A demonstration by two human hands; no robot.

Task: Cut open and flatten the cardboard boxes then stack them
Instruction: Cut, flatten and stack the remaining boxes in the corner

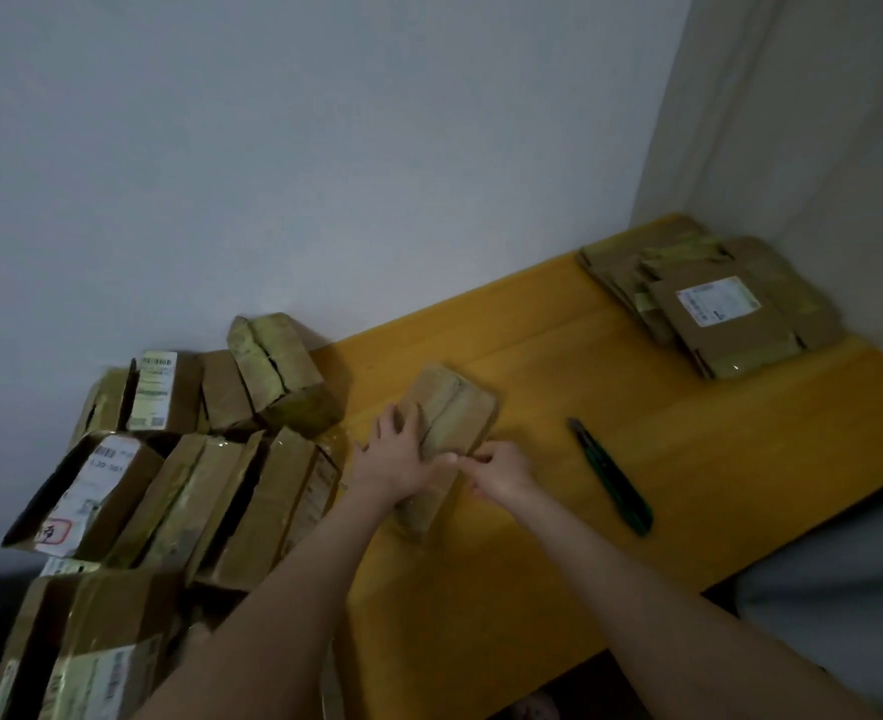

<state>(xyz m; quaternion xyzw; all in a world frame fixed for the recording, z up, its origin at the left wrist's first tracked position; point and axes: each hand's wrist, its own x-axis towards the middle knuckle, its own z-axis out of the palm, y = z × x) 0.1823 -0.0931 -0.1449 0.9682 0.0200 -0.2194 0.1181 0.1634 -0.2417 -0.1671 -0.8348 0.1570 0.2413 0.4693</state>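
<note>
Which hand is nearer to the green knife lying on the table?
Right. The right hand is at the small box's near edge, only bare table between it and the green knife. The left hand lies on the box, farther left.

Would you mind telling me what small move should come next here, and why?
Probably pull the near end open with the right hand while the left hand steadies the box: its top seam looks slit, and the knife lies aside.
</note>
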